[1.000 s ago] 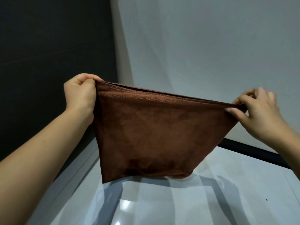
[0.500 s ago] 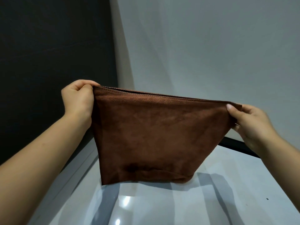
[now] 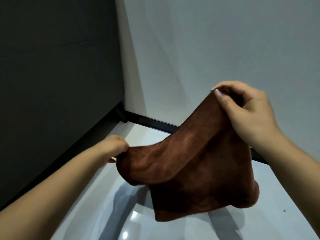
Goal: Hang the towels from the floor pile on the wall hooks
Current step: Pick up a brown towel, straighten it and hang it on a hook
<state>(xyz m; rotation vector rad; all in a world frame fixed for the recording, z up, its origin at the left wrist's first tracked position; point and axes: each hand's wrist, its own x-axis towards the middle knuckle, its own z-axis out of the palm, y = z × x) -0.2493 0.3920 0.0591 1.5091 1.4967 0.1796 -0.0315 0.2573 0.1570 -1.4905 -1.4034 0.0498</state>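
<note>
Two hands hold one brown towel [image 3: 194,170] in the air over a glossy pale floor [image 3: 103,213], near the corner of the room. No pile and no hooks show in this view.

Nearest, the left arm reaches in from the lower left; the left hand [image 3: 114,146] is low and pinches the towel's left end, its fingers bunched on the cloth. The right hand [image 3: 247,111] is higher and to the right, with thumb and curled fingers pinching the towel's upper corner, so the cloth runs in a slope from high right down to low left. The rest sags below in loose folds, its lowest edge hanging apart from the floor, which reflects it faintly.

The towel looks light and wholly limp: it creases where it is pulled and droops where it is not, so it will not keep any shape by itself. The nap seems soft and not slippery, so a fingertip pinch should do. Hold it by the hem near a corner, as the right hand does, to offer an edge to a hook.

Farther off, a black skirting [image 3: 152,122] meets a dark wall [image 3: 52,75] on the left and a pale wall [image 3: 216,40] on the right.
</note>
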